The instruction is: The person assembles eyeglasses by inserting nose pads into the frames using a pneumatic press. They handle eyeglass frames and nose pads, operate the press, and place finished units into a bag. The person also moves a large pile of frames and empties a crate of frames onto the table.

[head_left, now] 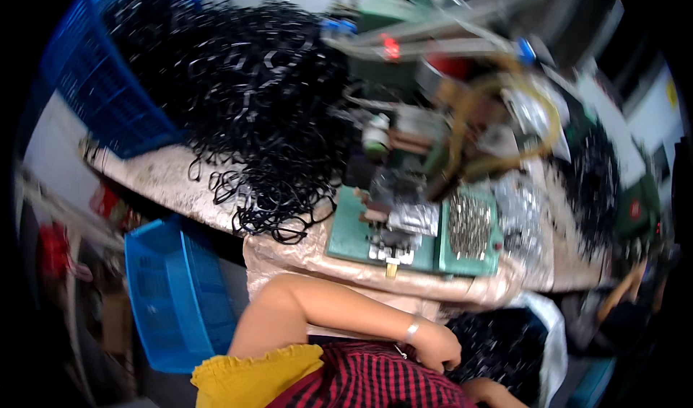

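Observation:
My left arm reaches across my lap, and my left hand is closed beside an open white sack. Its fingers curl downward, and what they hold, if anything, is hidden. Black loops or strips fill the sack. Only a small part of my right hand shows at the lower edge, close to the sack; its fingers cannot be seen. Ahead of my arm stands a green machine base with a metal fixture and a green tray of small metal pieces.
A large heap of black loops spills from a blue crate onto the worktable. Below the table edge is a lighter blue bin. A yellowish hose curves over the machine. Another person's arm shows far right.

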Demonstrator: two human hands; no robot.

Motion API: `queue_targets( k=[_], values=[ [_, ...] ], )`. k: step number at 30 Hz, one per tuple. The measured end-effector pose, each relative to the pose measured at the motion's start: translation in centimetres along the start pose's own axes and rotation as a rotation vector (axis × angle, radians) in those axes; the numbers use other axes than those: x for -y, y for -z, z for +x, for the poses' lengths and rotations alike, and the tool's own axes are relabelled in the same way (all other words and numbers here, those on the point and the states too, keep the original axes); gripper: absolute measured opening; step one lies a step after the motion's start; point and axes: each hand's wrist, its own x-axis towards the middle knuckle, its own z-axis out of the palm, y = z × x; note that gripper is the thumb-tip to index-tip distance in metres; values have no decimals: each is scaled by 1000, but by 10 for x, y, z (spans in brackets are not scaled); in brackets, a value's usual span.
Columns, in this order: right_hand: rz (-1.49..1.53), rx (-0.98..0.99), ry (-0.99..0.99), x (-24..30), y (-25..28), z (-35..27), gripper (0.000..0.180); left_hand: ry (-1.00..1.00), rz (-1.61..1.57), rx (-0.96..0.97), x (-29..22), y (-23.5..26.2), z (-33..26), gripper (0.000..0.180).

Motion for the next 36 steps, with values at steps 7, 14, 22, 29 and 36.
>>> queue_targets(
  k=[7, 14, 22, 29, 36],
  values=[
    [-244, -727, 241, 100, 187, -80, 35, 543, -277, -230, -93, 93, -241, 39],
    [-161, -1133, 684, 171, 207, 6, 24, 1534, -452, -1896, -51, -167, -468, 28],
    [-438, -1539, 856, 330, 257, 41, 43, 2445, -529, -1552, 37, -417, -625, 56],
    [-715, -1765, 740, 427, 363, 104, 60, 2556, -417, -1757, 119, -503, -690, 88],
    [-868, -1765, 659, 434, 418, 99, 58, 2281, -484, -1876, 180, -541, -705, 66]
  ],
)
